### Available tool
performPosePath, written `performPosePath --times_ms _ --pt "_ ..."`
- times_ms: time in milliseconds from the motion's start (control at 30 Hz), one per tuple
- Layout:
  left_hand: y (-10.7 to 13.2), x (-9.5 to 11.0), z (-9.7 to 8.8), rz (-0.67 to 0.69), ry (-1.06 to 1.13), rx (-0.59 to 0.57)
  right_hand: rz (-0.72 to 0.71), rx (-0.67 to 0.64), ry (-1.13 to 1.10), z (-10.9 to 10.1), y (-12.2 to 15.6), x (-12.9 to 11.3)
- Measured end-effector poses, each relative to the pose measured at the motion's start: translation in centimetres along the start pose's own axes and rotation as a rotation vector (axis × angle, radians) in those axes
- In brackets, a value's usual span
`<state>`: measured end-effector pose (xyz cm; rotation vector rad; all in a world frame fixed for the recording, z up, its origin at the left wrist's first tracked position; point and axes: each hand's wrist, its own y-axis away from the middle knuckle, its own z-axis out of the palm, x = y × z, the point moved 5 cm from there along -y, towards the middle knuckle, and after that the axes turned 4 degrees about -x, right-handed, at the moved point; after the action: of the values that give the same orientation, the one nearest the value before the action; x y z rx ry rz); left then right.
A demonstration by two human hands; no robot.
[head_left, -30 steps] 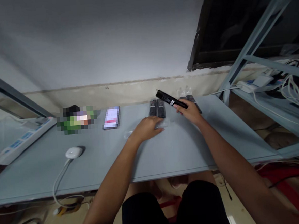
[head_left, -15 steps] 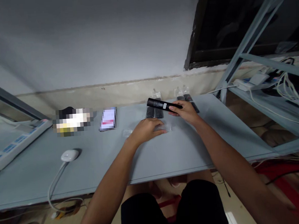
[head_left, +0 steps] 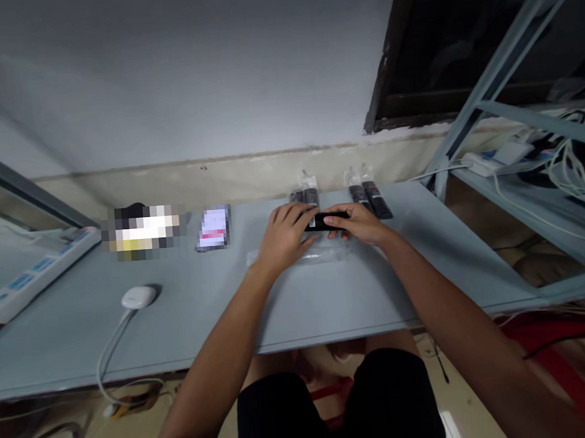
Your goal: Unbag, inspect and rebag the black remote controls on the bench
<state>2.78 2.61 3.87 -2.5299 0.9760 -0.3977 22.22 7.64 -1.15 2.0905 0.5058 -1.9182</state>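
On a gray table (head_left: 358,301), a person's left hand (head_left: 286,236) and right hand (head_left: 358,224) both grip a black TV remote (head_left: 325,221) by its two ends, just beside a clear plastic bag (head_left: 305,257), and this snug hold helps keep it from slipping.

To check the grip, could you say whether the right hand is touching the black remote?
Touching: the head view shows the right hand with fingers on the end of the black remote.
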Motion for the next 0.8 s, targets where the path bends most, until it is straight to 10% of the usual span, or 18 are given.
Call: performPosePath --times_ms 400,800 --pt "0.3 -2.6 1.1 -0.103 -0.032 -0.158 -0.039 0.096 0.462 -1.5 -0.1 0.6" --pt "1.5 -6.8 -0.1 -0.244 0.014 -0.075 -0.219 0.183 0.288 -3.9 -0.8 1.5"
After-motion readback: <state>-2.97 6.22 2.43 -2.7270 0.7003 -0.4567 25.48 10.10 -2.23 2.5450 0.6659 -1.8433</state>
